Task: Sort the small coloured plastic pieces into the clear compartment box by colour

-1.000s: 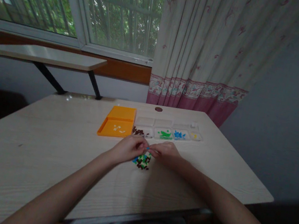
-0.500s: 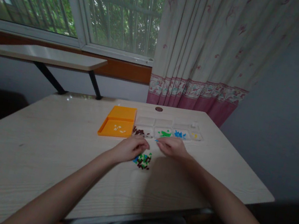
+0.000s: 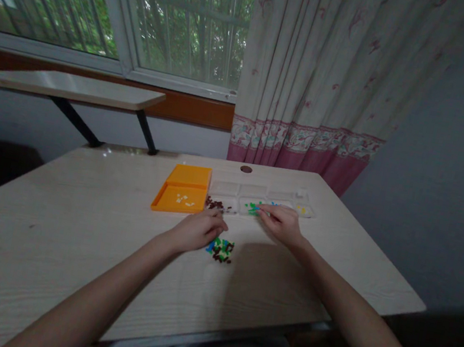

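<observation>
My right hand (image 3: pixel 281 223) reaches over the clear compartment box (image 3: pixel 251 190), its thumb and finger pinched on a small blue piece (image 3: pixel 258 207). Directly beneath the fingertips lie green pieces (image 3: pixel 252 207) in their compartment. The hand covers most of the blue pieces (image 3: pixel 274 203) in the compartment to the right. My left hand (image 3: pixel 200 229) rests on the table with curled fingers, at the upper left of a mixed pile (image 3: pixel 221 250) of green, blue, brown and pale pieces. Whatever those fingers hold, if anything, is hidden.
Left of the box lies an open orange case (image 3: pixel 189 175) with pale pieces (image 3: pixel 182 198) inside. Brown pieces (image 3: pixel 215 203) fill the box's left compartment; yellow pieces (image 3: pixel 301 210) sit at its right end. A raised shelf (image 3: pixel 68 85) stands at the table's back left.
My right hand has moved forward and slightly right, from the box's front edge to over the green pieces, carrying the small blue piece. My left hand has shifted only slightly.
</observation>
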The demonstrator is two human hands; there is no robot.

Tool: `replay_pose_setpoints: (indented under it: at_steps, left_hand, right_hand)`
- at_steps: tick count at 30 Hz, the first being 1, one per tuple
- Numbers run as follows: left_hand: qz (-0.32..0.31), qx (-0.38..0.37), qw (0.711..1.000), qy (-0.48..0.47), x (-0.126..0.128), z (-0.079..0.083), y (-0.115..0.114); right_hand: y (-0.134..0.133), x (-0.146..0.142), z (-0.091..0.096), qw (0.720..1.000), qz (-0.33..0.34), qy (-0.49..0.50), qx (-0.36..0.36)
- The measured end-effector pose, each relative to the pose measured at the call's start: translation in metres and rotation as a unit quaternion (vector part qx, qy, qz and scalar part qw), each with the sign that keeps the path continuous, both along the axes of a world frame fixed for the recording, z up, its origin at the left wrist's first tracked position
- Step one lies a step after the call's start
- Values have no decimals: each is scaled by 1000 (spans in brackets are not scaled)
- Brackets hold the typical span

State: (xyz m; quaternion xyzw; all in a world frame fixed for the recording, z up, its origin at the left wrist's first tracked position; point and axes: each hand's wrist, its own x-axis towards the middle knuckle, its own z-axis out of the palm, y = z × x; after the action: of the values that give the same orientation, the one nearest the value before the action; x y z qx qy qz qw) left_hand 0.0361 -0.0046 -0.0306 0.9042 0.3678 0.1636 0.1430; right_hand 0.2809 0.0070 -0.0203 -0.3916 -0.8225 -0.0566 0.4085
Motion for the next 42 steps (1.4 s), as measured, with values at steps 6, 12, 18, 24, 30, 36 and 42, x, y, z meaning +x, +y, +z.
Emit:
replay_pose_setpoints:
  at_steps: [6,12,18,24,30,36,42]
  left_hand:
    - [10,7,1000,3,-3,2,2]
    - [37,6,999,20,-3,6,-1]
    - [79,30,994,69,-6,2,1]
    - [69,35,995,66,-8,-1,3]
    - [72,36,995,66,-6,1,2]
    - [50,31,997,44,-6,-2,4]
    - [40,39,998,27,-1,-1,2]
  right_hand:
    - [-2,3,2,1000,-15,-9,-2]
    - [17,32,12,983,-65,-158,-71]
    - [43,76,11,931,-228,-242,-151]
    - [46,83,9,922,-247,-242,-173]
    - [40,68,11,933,-232,-216,-174]
    - [20,26,0,958,-114,-211,-154]
    - [2,-16,-14,961,7,-226,-162]
